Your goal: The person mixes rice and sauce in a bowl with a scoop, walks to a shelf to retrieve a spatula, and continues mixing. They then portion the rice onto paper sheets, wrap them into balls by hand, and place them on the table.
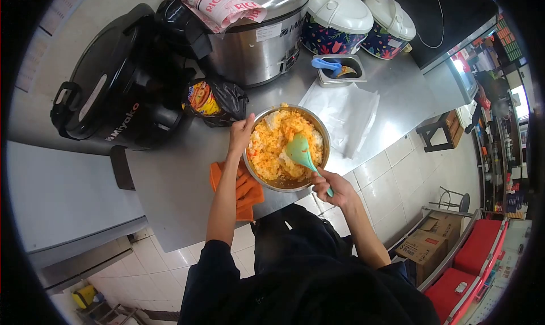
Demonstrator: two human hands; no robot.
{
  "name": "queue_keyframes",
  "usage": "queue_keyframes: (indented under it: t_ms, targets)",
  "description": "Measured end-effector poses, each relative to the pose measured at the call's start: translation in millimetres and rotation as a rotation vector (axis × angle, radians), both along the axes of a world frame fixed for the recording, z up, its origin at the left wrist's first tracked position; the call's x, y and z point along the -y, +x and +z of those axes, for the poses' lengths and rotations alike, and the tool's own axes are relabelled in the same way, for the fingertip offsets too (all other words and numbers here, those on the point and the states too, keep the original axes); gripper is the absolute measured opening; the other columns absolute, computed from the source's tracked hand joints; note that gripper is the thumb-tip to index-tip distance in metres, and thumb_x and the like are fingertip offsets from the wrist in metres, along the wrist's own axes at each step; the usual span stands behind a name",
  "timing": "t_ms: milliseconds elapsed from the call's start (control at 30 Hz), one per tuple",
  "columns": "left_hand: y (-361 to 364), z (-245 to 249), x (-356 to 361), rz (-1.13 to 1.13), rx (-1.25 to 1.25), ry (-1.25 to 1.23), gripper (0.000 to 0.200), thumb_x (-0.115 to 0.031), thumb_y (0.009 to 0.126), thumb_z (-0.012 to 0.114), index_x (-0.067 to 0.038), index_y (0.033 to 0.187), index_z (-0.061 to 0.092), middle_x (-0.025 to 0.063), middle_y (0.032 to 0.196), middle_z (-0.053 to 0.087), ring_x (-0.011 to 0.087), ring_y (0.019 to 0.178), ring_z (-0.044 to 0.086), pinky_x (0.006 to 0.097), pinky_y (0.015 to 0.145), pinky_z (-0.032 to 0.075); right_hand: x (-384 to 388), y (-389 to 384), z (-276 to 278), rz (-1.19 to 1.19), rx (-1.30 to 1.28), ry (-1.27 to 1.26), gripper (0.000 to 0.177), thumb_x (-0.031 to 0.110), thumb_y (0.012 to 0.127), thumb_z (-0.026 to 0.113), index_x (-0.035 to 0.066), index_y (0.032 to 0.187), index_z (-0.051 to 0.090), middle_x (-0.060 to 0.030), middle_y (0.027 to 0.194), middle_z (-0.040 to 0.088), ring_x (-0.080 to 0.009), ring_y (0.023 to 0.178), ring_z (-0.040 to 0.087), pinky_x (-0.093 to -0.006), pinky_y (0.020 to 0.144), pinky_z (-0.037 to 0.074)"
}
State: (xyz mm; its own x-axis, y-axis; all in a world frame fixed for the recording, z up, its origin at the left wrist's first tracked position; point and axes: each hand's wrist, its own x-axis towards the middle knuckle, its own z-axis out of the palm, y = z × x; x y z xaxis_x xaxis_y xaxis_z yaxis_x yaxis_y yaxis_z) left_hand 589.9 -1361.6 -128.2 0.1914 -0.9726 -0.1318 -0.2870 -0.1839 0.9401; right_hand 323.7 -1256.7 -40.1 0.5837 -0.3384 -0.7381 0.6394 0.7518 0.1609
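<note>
A round metal bowl (326, 133) full of orange-tinted rice (271, 149) sits at the front edge of the steel table. Paler white patches show among the orange grains. On the bowl's left rim, my left hand (242, 133) is closed, gripping it. My right hand (334, 188) is wrapped round the handle of a light green rice paddle (298, 150), whose broad end rests on the rice. An orange cloth (238, 191) lies beside the bowl, below my left forearm.
A black Miyako rice cooker (122, 92) and a large steel cooker (250, 49) stand at the back. Two floral cookers (336, 21) are farther right. A metal container (342, 80) holds a blue-handled utensil. White paper sheets (346, 112) and a black plastic bag (230, 100) lie near the bowl.
</note>
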Motion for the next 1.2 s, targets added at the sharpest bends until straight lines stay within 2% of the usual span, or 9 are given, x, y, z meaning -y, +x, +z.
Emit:
queue_keyframes:
  t_ms: [200,267,333,400,467,567,767,1000,1200]
  targets:
    - [1.1,0.8,0.5,0.001,0.014,0.016,0.056,-0.041,0.086,0.049,0.004,0.056,0.038,0.0007,0.048,0.029,0.007,0.048,0.029,0.0296,0.043,0.026,-3.6,-2.2,65.3,0.806,-0.804,-0.592,0.039,0.03,0.093,0.033,-0.001,0.088,0.056,0.0042,0.056,0.033,-0.0049,0.044,0.028,-0.0188,0.036,0.026]
    - [0.8,-1.7,0.1,-0.005,0.03,0.01,0.051,-0.04,0.087,0.049,0.0,0.056,0.04,-0.0045,0.05,0.031,0.0049,0.049,0.028,0.0271,0.043,0.023,4.4,2.5,58.4,0.854,-0.971,-0.662,0.033,0.024,0.091,0.037,-0.002,0.084,0.057,-0.0003,0.054,0.043,-0.0105,0.043,0.039,-0.0271,0.036,0.033]
    - [1.2,-4.2,1.7,0.004,0.022,0.004,0.052,-0.04,0.087,0.049,0.0,0.055,0.04,-0.0042,0.05,0.031,0.0051,0.049,0.028,0.0273,0.043,0.023,19.8,4.6,30.0,1.1,-1.767,-1.761,0.025,0.013,0.086,0.04,-0.003,0.082,0.058,-0.0081,0.057,0.054,-0.0188,0.049,0.053,-0.0359,0.04,0.039]
    - [0.5,-5.4,-0.2,0.006,0.015,0.004,0.052,-0.04,0.087,0.049,0.0,0.055,0.04,-0.004,0.049,0.031,0.0053,0.048,0.028,0.0274,0.043,0.023,26.7,28.0,13.8,1.301,-1.935,-1.519,0.017,0.008,0.078,0.046,-0.002,0.08,0.06,-0.0147,0.067,0.06,-0.0273,0.064,0.062,-0.0409,0.052,0.048]
    - [-1.7,-0.6,0.8,0.038,0.048,-0.001,0.055,-0.04,0.086,0.051,0.005,0.055,0.039,0.002,0.047,0.028,0.0074,0.047,0.028,0.031,0.042,0.026,22.1,53.9,-1.5,1.448,-1.827,-1.27,0.017,0.01,0.076,0.05,0.0,0.079,0.063,-0.0152,0.071,0.062,-0.0284,0.073,0.063,-0.0374,0.062,0.052]
    - [-3.8,3.1,-1.2,0.048,0.043,-0.042,0.055,-0.04,0.085,0.051,0.005,0.055,0.039,0.0023,0.046,0.028,0.0075,0.047,0.027,0.0311,0.042,0.026,6.3,71.7,-20.2,1.717,-1.643,-1.359,0.016,0.011,0.073,0.054,0.001,0.08,0.065,-0.0161,0.079,0.064,-0.0294,0.081,0.063,-0.0374,0.069,0.051]
    - [-1.6,1.6,1.2,0.022,0.067,-0.034,0.054,-0.039,0.086,0.05,0.004,0.056,0.037,0.0005,0.048,0.027,0.0077,0.048,0.026,0.0304,0.042,0.023,32.4,54.5,57.8,1.924,-1.682,-1.351,0.016,0.015,0.073,0.053,0.007,0.076,0.067,-0.0122,0.077,0.064,-0.0246,0.076,0.063,-0.0334,0.061,0.048]
    - [-1.0,-2.8,1.6,0.025,0.019,-0.032,0.054,-0.037,0.086,0.052,0.005,0.054,0.038,0.004,0.046,0.026,0.0086,0.046,0.025,0.0318,0.042,0.025,75.3,52.3,102.1,1.636,-2.017,-1.639,0.009,0.008,0.068,0.055,0.007,0.068,0.064,-0.0121,0.069,0.062,-0.0224,0.067,0.063,-0.0321,0.055,0.048]
    - [-1.4,-2.8,0.2,0.025,0.032,-0.056,0.052,-0.038,0.087,0.051,0.0,0.054,0.038,-0.0042,0.049,0.028,0.0048,0.048,0.025,0.0273,0.042,0.021,76.1,79.7,20.5,1.513,-2.022,-2.007,0.01,0.007,0.07,0.054,0.002,0.074,0.062,-0.012,0.062,0.06,-0.0209,0.06,0.062,-0.0309,0.051,0.048]
